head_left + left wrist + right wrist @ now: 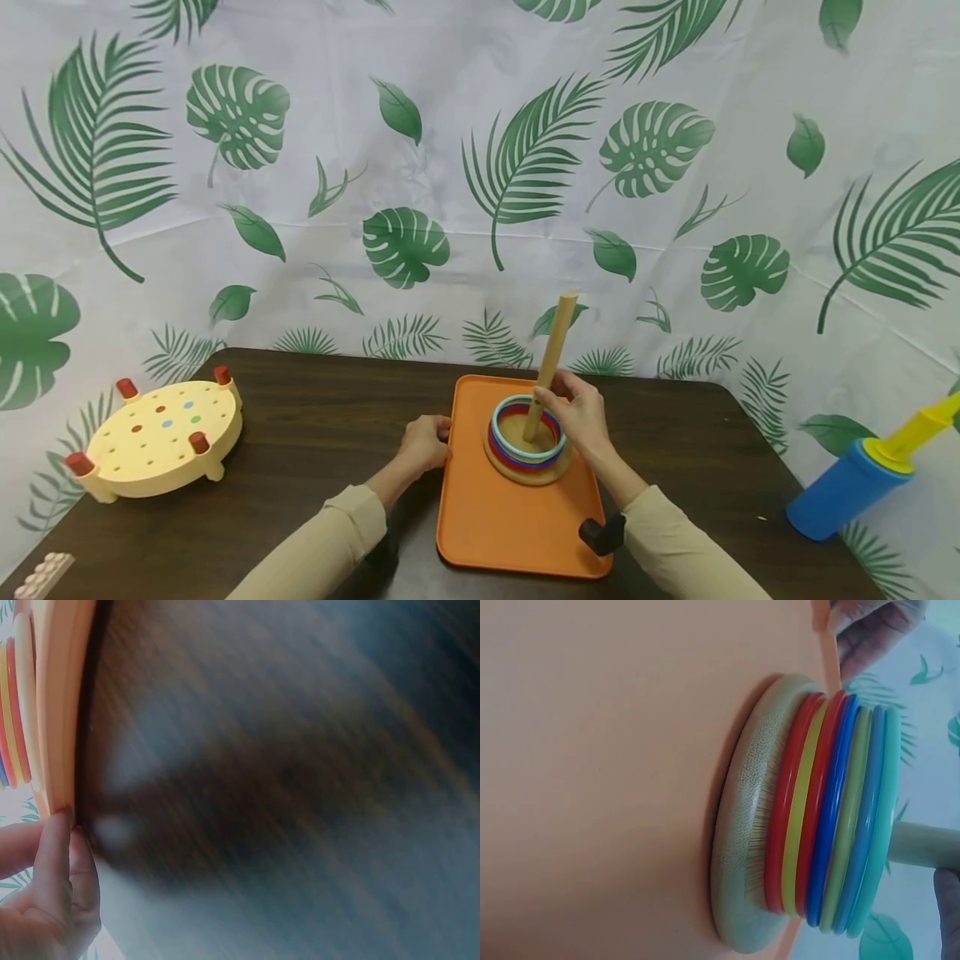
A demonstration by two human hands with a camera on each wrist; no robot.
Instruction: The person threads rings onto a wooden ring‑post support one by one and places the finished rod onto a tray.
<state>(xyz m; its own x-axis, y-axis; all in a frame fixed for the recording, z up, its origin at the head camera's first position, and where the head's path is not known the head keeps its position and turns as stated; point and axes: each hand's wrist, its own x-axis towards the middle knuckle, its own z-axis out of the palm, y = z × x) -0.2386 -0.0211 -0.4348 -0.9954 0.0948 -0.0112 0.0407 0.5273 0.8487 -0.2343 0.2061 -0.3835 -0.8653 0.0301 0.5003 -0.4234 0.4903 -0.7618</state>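
Observation:
An orange tray point(517, 533) lies on the dark table, and on it stands a ring-toss stand with a round wooden base point(739, 817) and a tall wooden post point(556, 342). Several coloured rings point(847, 817), red, yellow, blue, green and turquoise, are stacked around the post on the base. With thumb and fingers, my right hand point(581, 412) holds the post just above the rings; in the right wrist view only a fingertip of it shows. My left hand point(425, 443) pinches the tray's left rim, as the left wrist view shows up close point(52, 892).
At the left stands a round cream pegboard point(168, 433) with red-tipped legs upward. A pink knobbed block point(45, 575) is at the near left corner. To the right is a blue and yellow hand pump point(851, 487). Behind the table hangs a leaf-print cloth point(435, 167).

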